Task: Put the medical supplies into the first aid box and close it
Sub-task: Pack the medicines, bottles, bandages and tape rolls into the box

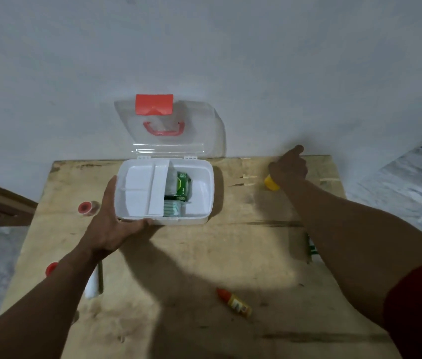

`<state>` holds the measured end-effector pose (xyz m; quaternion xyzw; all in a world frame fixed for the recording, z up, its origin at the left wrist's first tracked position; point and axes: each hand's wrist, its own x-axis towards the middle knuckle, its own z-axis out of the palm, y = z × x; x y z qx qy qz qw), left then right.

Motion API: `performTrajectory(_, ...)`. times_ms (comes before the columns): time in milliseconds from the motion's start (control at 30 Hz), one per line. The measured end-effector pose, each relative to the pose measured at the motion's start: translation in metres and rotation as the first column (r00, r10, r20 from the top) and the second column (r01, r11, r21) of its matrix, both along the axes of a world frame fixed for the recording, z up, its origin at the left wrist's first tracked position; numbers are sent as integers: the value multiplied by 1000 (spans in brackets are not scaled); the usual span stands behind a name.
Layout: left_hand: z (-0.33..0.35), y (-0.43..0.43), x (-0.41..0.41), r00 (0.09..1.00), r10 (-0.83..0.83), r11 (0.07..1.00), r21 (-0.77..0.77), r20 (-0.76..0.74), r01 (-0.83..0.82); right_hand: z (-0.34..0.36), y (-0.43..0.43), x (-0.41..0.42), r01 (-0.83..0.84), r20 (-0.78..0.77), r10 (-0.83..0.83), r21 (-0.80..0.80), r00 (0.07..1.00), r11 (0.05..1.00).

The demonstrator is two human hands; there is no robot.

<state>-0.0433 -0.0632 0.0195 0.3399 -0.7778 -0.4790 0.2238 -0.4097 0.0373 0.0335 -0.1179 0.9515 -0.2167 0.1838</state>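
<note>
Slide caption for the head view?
Left hand steadies the open first aid box while right hand grasps a yellow item.

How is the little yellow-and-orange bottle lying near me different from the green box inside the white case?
The small bottle lies loose on the wooden table, while the green box sits inside the open first aid box. The bottle is yellow with an orange cap; the box is green. The bottle is slim and rounded; the box is flat-sided. Neither is being touched.
</note>
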Motion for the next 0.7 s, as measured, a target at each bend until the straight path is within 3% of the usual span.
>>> performTrajectory(267,4,6,4,999,41,999,35,31,-42,12,21,22,-79,25,80,-30,996,996)
performTrajectory(467,-1,7,7,996,84,992,94,38,-87,43,35,66,-101,-56,91,-223,994,970)
performTrajectory(700,1,9,12,996,90,990,106,22,-92,81,31,137,-209,-256,98,-453,962,867)
